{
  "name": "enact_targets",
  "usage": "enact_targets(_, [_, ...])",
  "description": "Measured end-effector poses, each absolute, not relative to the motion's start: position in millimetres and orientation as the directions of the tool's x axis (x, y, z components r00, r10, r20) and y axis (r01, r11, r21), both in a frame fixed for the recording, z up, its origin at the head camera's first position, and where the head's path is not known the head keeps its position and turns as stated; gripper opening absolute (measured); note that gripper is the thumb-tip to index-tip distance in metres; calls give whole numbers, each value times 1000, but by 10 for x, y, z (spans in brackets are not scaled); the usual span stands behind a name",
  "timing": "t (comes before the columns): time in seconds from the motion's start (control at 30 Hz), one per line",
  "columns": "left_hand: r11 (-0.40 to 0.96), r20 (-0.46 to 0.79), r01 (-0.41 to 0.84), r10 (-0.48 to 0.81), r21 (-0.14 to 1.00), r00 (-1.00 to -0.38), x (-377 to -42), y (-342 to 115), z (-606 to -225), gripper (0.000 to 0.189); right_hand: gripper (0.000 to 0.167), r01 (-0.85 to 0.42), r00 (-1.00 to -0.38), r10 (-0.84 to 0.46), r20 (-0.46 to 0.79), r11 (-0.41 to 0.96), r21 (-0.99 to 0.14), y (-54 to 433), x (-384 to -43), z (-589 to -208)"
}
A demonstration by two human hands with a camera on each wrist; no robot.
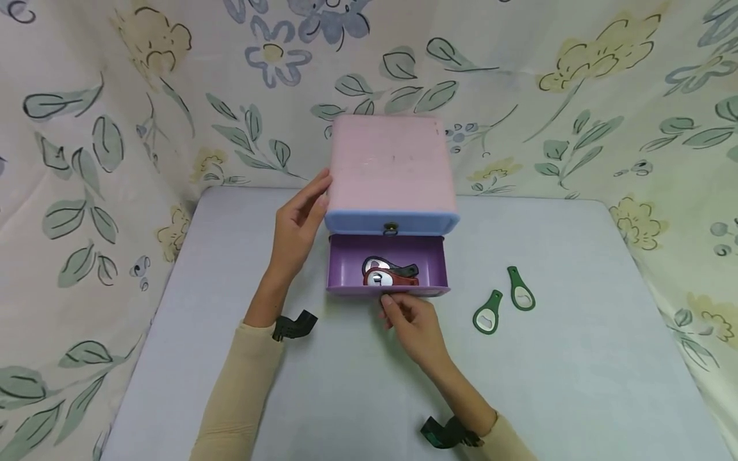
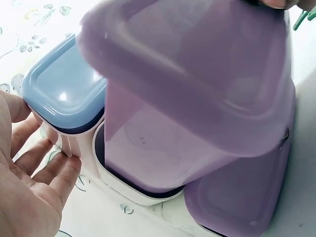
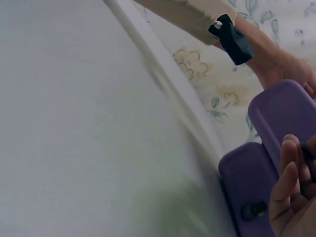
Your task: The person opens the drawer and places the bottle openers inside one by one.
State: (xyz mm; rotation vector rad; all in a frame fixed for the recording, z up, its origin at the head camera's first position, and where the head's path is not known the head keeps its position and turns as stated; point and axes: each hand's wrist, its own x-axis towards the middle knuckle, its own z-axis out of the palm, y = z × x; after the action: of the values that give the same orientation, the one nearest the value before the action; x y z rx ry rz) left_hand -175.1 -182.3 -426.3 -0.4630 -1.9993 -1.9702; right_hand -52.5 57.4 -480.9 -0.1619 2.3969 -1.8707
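- While your right hand (image 1: pixel 416 321) has fingers pinching the small dark knob (image 3: pixel 307 149), the open purple plastic drawer (image 1: pixel 347 259) runs straight back from them
- your left hand's (image 1: pixel 293 234) fingers sit unclenched against the boxy pink cabinet's (image 1: pixel 392 166) left side

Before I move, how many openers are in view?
4: near green opener and far green opener on the table; black opener and red opener in the open drawer. The closed blue drawer may hide more.
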Motion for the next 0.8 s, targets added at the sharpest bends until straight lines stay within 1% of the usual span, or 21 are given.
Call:
enact_targets(0.27, [1,419,419,26,908,-908,-1742,-1829,-4242,40,30,-33,-993,-122,7,206,-978,540,-657,-4771])
enact_targets(0.57, [-4,415,415,24,910,-910,-1741,-1826,-4242,40,30,50,-997,-54,-58,129,-990,447,-828,-4781])
enact_targets(0.8, [-17,408,408,24,913,-913,-1746,-1836,-4239,40,32,44,-999,-14,-46,121,-992,387,-1001,-4759])
